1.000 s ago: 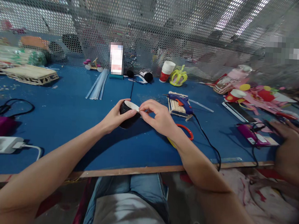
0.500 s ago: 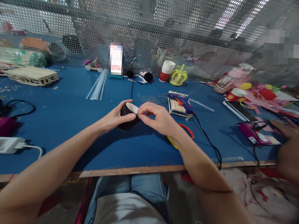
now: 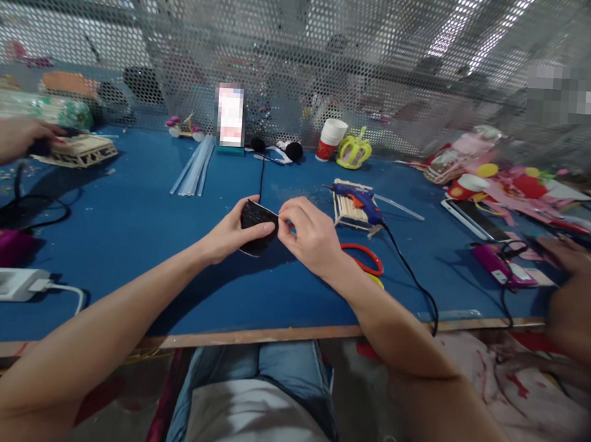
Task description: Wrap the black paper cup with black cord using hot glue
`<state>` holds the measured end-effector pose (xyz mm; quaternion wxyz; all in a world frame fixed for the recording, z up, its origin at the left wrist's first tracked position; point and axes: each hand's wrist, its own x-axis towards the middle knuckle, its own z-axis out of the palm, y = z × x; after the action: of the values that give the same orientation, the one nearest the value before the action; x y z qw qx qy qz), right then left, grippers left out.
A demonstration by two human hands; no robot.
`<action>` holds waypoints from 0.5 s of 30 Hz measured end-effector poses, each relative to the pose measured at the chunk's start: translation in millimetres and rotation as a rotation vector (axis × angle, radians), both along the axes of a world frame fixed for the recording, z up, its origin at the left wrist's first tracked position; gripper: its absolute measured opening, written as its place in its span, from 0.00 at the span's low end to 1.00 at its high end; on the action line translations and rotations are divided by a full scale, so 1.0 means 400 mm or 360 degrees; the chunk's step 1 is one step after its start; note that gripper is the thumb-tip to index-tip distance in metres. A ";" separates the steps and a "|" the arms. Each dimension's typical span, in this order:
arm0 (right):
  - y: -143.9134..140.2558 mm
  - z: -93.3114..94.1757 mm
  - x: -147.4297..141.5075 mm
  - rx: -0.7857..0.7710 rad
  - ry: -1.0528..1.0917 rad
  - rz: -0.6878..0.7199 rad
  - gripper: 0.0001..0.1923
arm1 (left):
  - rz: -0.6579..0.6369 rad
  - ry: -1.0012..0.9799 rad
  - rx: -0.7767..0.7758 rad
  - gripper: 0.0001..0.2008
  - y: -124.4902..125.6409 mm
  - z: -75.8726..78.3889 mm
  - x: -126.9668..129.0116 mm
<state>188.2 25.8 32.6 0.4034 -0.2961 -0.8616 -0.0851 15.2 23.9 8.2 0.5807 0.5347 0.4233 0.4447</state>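
Note:
My left hand [image 3: 235, 230] is wrapped round a paper cup [image 3: 257, 229] covered in black cord, its thumb lying across the side. The cup is tilted so that its black side faces me and its white inside is hidden. My right hand [image 3: 307, 235] pinches at the cup's right edge, fingers closed on the black cord, of which little shows there. A stretch of black cord [image 3: 263, 179] runs over the table from behind the cup toward the back. Under my right wrist lie scissors [image 3: 368, 251] with red and yellow handles.
Right of my hands, a blue glue gun [image 3: 359, 199] rests on a stick rack [image 3: 346, 214], its cable trailing to the table edge. Glue sticks [image 3: 194, 168], a phone [image 3: 230, 116] and paper cups [image 3: 329, 142] stand behind. Other people's hands are at left [image 3: 15, 140] and right [image 3: 579, 292].
The cup has turned so its open top no longer shows. My right hand has shifted slightly right along its edge. Another person's hand has come in at left over the stick model.

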 end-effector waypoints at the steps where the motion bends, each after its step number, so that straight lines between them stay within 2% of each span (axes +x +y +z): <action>1: 0.001 -0.003 -0.001 0.0041 0.0004 -0.0014 0.08 | 0.0017 -0.0006 -0.0007 0.41 -0.001 0.001 0.002; 6: 0.006 -0.017 -0.004 0.0187 0.0050 -0.0038 0.09 | 0.0059 -0.0039 -0.0006 0.39 -0.005 -0.004 0.006; 15: 0.005 -0.038 -0.010 0.0233 0.0186 0.0024 0.09 | 0.0104 -0.0248 -0.0031 0.37 -0.002 -0.011 0.004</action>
<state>184.3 27.9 17.5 0.4742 -0.2638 -0.8303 -0.1275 16.8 22.9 3.7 0.6022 0.4787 0.3982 0.4996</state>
